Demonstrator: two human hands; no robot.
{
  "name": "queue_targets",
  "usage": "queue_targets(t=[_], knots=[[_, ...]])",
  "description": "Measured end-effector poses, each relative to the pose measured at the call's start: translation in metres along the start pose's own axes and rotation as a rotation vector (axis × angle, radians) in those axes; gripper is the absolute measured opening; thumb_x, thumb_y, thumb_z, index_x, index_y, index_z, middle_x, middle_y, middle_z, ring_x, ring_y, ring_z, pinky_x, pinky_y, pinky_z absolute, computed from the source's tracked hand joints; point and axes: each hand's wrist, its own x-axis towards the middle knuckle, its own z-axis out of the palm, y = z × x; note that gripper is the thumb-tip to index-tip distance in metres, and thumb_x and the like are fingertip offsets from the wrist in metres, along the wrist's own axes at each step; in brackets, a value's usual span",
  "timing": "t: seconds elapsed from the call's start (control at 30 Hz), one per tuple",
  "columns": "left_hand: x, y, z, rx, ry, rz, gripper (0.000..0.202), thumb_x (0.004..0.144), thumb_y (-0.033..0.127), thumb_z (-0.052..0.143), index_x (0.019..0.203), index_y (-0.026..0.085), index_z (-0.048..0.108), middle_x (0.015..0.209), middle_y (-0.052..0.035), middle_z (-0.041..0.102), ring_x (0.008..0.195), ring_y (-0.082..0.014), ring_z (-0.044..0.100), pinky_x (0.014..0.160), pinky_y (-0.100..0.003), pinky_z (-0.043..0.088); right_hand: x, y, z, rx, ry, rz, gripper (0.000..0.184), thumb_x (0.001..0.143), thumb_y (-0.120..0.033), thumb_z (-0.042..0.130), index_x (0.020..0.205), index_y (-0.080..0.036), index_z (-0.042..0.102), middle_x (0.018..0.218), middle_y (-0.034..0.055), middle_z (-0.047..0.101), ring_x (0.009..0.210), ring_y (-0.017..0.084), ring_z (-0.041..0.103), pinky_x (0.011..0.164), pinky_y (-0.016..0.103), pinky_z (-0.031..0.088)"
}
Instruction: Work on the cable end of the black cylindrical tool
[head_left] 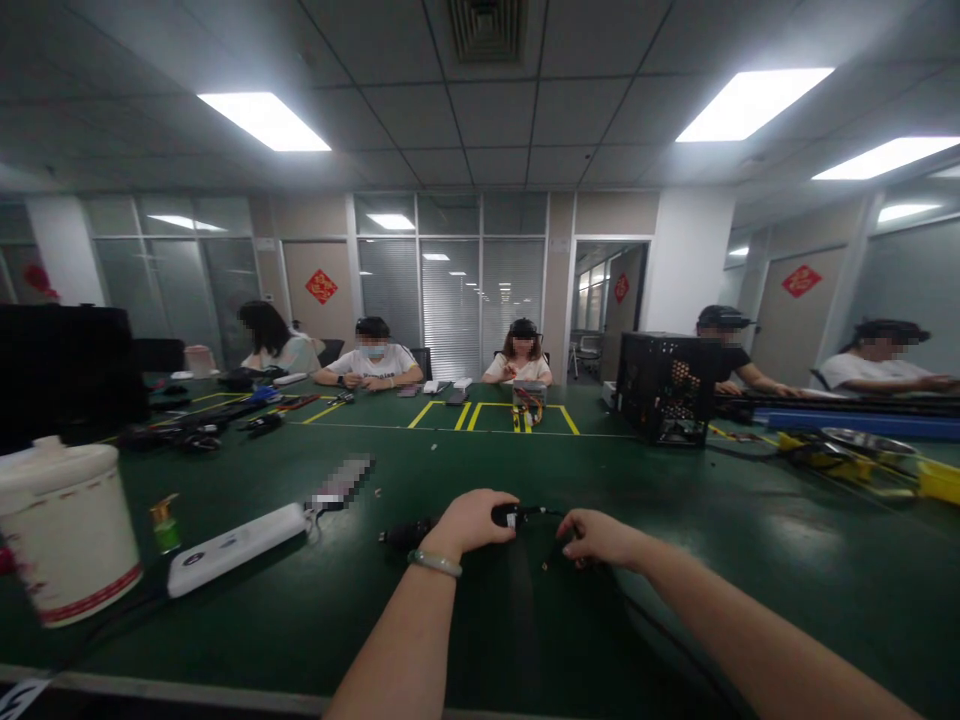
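Note:
My left hand point(476, 520) is wrapped over a black corded tool point(409, 534) lying on the green table; it looks like an electric screwdriver, but the hand covers its middle. The tool's narrow end points left. At its right end, a small white label shows and a black cable point(546, 511) comes out. My right hand point(600, 540) pinches this cable a short way from the tool, with thumb and fingers curled together. Beyond my right hand, a dark cable point(660, 630) trails toward the table's near edge.
Left of my hands lie a white power strip point(236, 550), a green bottle point(166, 530) and a white lidded bucket point(71, 540). A black computer case point(664, 388) stands at the right back. Yellow trays point(825, 458) sit far right. Several people work across the table point(450, 465).

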Motion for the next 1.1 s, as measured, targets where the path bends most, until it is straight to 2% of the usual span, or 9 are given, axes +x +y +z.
queue_targets(t=[0.13, 0.27, 0.4, 0.53, 0.7, 0.83, 0.97, 1.03, 1.1], knots=[[0.002, -0.002, 0.007, -0.012, -0.029, -0.015, 0.049, 0.072, 0.040, 0.069, 0.119, 0.031, 0.060, 0.118, -0.0006, 0.063, 0.108, -0.0233, 0.058, 0.096, -0.032, 0.043, -0.005, 0.000, 0.003, -0.495, 0.211, -0.050, 0.030, 0.076, -0.031, 0.073, 0.104, -0.023, 0.065, 0.102, 0.0063, 0.061, 0.095, 0.026, 0.062, 0.077, 0.034, 0.049], [0.004, 0.006, 0.011, -0.007, -0.012, -0.005, 0.052, 0.072, 0.040, 0.069, 0.122, 0.030, 0.057, 0.120, -0.0023, 0.061, 0.108, -0.0236, 0.057, 0.097, -0.033, 0.042, -0.014, -0.010, 0.011, -0.911, 0.354, -0.220, 0.025, 0.077, -0.029, 0.073, 0.099, -0.017, 0.069, 0.121, 0.0147, 0.051, 0.112, 0.034, 0.050, 0.089, 0.042, 0.044], [0.008, 0.020, 0.020, 0.046, 0.012, 0.022, 0.039, 0.075, 0.035, 0.067, 0.113, 0.028, 0.060, 0.112, -0.0018, 0.063, 0.105, -0.0219, 0.057, 0.095, -0.032, 0.042, -0.014, -0.022, 0.012, -1.140, 0.279, -0.422, 0.022, 0.080, -0.023, 0.068, 0.097, -0.009, 0.070, 0.118, 0.0188, 0.054, 0.110, 0.035, 0.051, 0.092, 0.044, 0.043], [0.014, 0.027, 0.032, 0.066, 0.056, -0.003, 0.026, 0.078, 0.023, 0.062, 0.104, 0.024, 0.060, 0.104, -0.0032, 0.063, 0.100, -0.0209, 0.057, 0.089, -0.031, 0.044, -0.007, -0.031, 0.014, -1.177, 0.143, -0.542, 0.024, 0.082, -0.021, 0.058, 0.099, -0.007, 0.067, 0.100, 0.0164, 0.062, 0.088, 0.027, 0.060, 0.079, 0.037, 0.047], [0.019, 0.031, 0.040, 0.068, 0.091, -0.004, 0.025, 0.078, 0.024, 0.062, 0.102, 0.024, 0.057, 0.099, -0.0026, 0.062, 0.096, -0.0197, 0.057, 0.086, -0.030, 0.044, 0.010, -0.023, 0.021, -0.931, 0.280, -0.439, 0.019, 0.083, -0.021, 0.051, 0.091, -0.012, 0.065, 0.092, 0.0120, 0.064, 0.077, 0.022, 0.061, 0.069, 0.031, 0.044], [0.022, 0.037, 0.045, 0.095, 0.105, 0.039, 0.024, 0.080, 0.027, 0.062, 0.103, 0.025, 0.056, 0.099, -0.0026, 0.060, 0.097, -0.0197, 0.056, 0.086, -0.029, 0.043, 0.019, -0.003, 0.013, -0.352, 0.437, -0.354, 0.017, 0.088, -0.027, 0.047, 0.081, -0.018, 0.060, 0.080, 0.0030, 0.064, 0.073, 0.018, 0.059, 0.064, 0.025, 0.041], [0.026, 0.043, 0.047, 0.099, 0.097, 0.053, 0.022, 0.080, 0.029, 0.064, 0.100, 0.025, 0.056, 0.097, -0.0015, 0.060, 0.095, -0.0198, 0.056, 0.083, -0.030, 0.043, 0.027, 0.002, 0.004, 0.295, 0.812, -0.217, 0.036, 0.093, -0.046, 0.035, 0.078, -0.019, 0.055, 0.074, 0.0036, 0.063, 0.066, 0.018, 0.058, 0.058, 0.026, 0.042], [0.027, 0.045, 0.047, 0.100, 0.092, 0.059, 0.023, 0.079, 0.028, 0.066, 0.099, 0.025, 0.056, 0.097, -0.0014, 0.060, 0.094, -0.0200, 0.056, 0.083, -0.030, 0.043, 0.031, -0.004, 0.008, 0.433, 1.031, -0.156, 0.039, 0.093, -0.048, 0.032, 0.079, -0.019, 0.055, 0.078, 0.0067, 0.064, 0.068, 0.020, 0.059, 0.060, 0.027, 0.043], [0.028, 0.047, 0.047, 0.109, 0.086, 0.073, 0.022, 0.079, 0.028, 0.066, 0.099, 0.024, 0.056, 0.097, -0.0017, 0.061, 0.095, -0.0201, 0.056, 0.084, -0.030, 0.043, 0.032, -0.010, 0.016, 0.390, 1.099, -0.144, 0.037, 0.093, -0.047, 0.032, 0.079, -0.020, 0.054, 0.079, 0.0066, 0.065, 0.072, 0.020, 0.060, 0.063, 0.028, 0.043]])
